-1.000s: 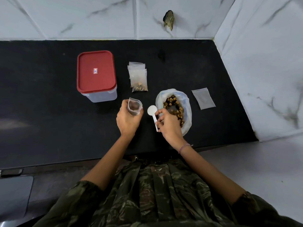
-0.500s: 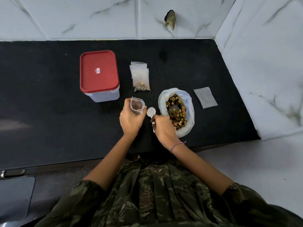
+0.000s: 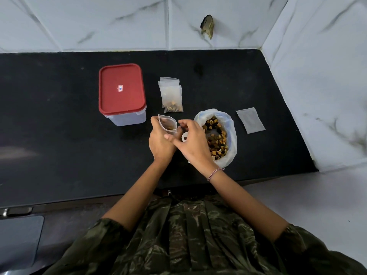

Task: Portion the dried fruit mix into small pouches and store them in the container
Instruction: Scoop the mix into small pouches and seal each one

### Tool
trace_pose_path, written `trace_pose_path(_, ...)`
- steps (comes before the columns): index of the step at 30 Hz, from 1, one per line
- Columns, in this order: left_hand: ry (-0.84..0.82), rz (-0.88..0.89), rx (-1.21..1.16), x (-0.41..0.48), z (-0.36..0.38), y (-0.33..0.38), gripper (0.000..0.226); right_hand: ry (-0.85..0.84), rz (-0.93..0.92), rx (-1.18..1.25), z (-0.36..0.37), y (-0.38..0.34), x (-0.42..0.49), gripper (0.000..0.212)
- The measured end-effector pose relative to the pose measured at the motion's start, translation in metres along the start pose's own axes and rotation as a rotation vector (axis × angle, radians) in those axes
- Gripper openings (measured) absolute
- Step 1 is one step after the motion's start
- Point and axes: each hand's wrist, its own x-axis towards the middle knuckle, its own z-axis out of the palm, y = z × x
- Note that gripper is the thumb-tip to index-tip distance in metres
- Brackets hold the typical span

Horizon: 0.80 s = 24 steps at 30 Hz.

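Red-lidded and closed, the container (image 3: pixel 122 90) stands on the black desk (image 3: pixel 59 145) beyond the left grip (image 3: pixel 160 144), toward its outer side. Filled pouches (image 3: pixel 172 97), at least two overlapping, lie just beyond both grips with a little mix in their lower ends. None, as far as we can see, has gone into the container. We judge the task to be in its middle: some portions are made and one is in hand, while sealing, further filling and all the storing remain.

The left grip is closed round the open pouch (image 3: pixel 168 124), fingers curled about its lower part, and holds it upright with the mouth spread. A few brown pieces show inside. The right grip (image 3: pixel 193 144) arches over from the other side, its curved fingers reaching the pouch's rim; we cannot tell whether they pinch the rim or only touch it. Beneath its palm we see the bowl of the white spoon (image 3: pixel 184 138), and we cannot tell whether the grip holds it or it lies on the desk.

The dried fruit mix (image 3: pixel 216 135) sits in its rolled-down bag (image 3: pixel 232 133) against the right grip's outer side, a large share unportioned. A spare pouch (image 3: pixel 250 120), flat and empty, lies past the bag, well apart from the right grip.
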Motion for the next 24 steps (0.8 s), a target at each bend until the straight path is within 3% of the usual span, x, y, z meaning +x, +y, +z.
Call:
trace_pose_path(4, -0.002, -0.007, -0.001, 0.001, -0.002, 0.005, 0.048, 0.06, -0.002, 0.049, 0.002, 0.004, 0.01, 0.024)
trace_pose_path(10, -0.117, 0.159, -0.064, 0.006, -0.009, 0.002, 0.069, 0.108, 0.006, 0.16, -0.009, 0.009, 0.022, 0.021)
trace_pose_path(13, -0.181, 0.188, -0.278, 0.009, -0.009, -0.005, 0.057, 0.1, 0.045, 0.298, -0.015, 0.007, 0.029, 0.018)
trace_pose_path(16, -0.135, 0.145, -0.473, 0.011, -0.009, -0.002, 0.032, 0.096, 0.049, 0.343, -0.018, 0.005, 0.036, 0.02)
trace_pose_path(24, 0.014, 0.152, -0.485, 0.023, -0.002, 0.014, 0.03, 0.181, 0.055, 0.47, -0.003, 0.0, 0.045, 0.014)
